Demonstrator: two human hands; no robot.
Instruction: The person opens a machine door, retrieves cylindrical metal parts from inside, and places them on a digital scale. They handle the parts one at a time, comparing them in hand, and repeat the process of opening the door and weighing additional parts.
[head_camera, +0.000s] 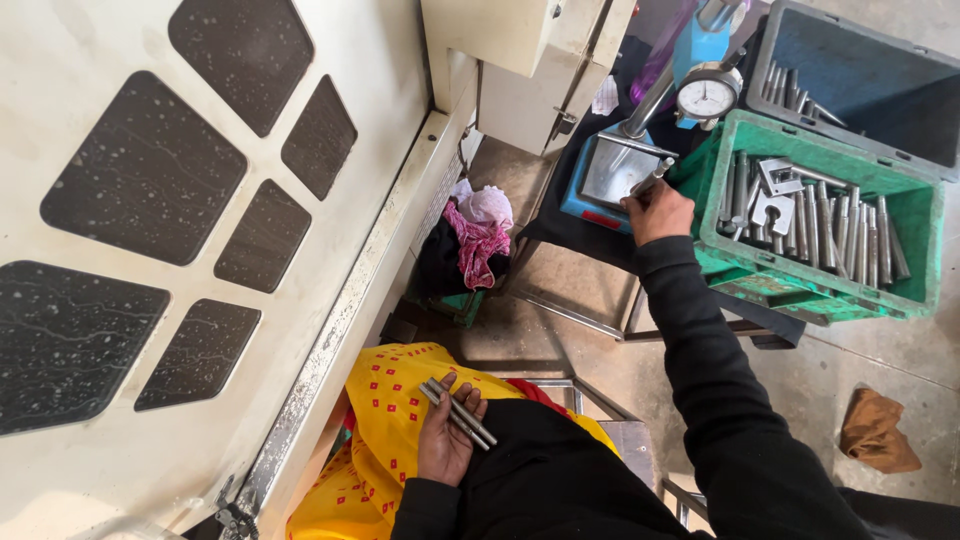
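Reaching far out, the right hand (658, 212) pinches one slim silver metal pin (652, 178) at its near end, fingers closed tight round it. The pin's long axis runs up and to the right from the fingertips, its free tip lying against the shiny steel plate of the blue gauge stand (612, 172), just below the round white dial indicator (708, 96). Close in at the lap, the left hand (447, 435) lies palm up and loosely curled, cradling a few more grey metal pins (458, 413), their lengths slanting from far left to near right across the palm. Clearly the right hand is the nearer one to the gauge. Just right of it sits the green plastic crate of steel pins and brackets (905, 290), with a dark grey plastic crate (800, 20) behind. How the pin's tip meets the plate is too small to tell; the indicator's stem is partly hidden, and the right fingertips are tucked behind the knuckles.
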